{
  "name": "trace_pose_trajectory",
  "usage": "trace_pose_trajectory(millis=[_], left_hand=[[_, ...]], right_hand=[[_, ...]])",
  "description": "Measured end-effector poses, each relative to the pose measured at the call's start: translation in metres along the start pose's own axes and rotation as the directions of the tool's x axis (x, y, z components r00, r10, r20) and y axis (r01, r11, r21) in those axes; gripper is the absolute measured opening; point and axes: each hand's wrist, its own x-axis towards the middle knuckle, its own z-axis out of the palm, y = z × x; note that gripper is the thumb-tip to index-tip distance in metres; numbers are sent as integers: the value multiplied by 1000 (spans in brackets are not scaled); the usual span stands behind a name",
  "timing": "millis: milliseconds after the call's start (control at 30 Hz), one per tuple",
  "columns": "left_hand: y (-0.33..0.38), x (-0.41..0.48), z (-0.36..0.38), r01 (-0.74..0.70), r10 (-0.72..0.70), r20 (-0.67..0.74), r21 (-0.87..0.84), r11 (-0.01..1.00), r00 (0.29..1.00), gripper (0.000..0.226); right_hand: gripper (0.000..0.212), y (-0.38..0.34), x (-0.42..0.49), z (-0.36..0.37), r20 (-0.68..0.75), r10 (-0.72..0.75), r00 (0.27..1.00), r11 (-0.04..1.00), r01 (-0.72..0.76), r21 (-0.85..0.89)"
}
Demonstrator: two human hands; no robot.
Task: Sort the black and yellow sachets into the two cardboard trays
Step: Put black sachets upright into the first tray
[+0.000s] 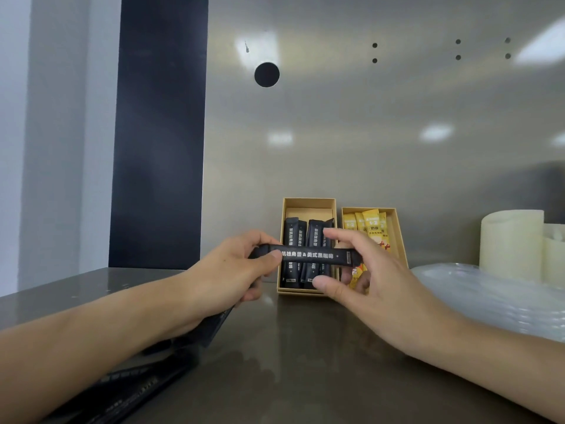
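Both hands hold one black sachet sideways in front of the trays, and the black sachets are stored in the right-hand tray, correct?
No. The head view shows the left hand and right hand holding the black sachet sideways, but the stored black sachets sit in the left-hand tray; yellow sachets fill the right-hand tray.

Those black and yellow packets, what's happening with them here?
A person is sorting them by colour. One black sachet is held crosswise, the left hand at one end and the right hand at the other, in front of two cardboard trays. The left tray already holds black sachets, the right tray yellow sachets. More loose black sachets lie on the counter under the left forearm.
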Motion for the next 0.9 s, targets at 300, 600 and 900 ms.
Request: trace_pose_trajectory(millis=[300,600,900], left_hand=[[4,-2,0,-43,44,-29,33,999,999,17],[12,-6,7,-150,150,5,-10,989,989,17],[3,3,-5,-50,61,-179,68,996,982,29]], right_hand=[[8,-2,0,0,61,-22,998,997,18,69],[13,-2,0,1,113,-10,994,1000,8,18],[7,20,9,3,34,330,943,933,-331,143]])
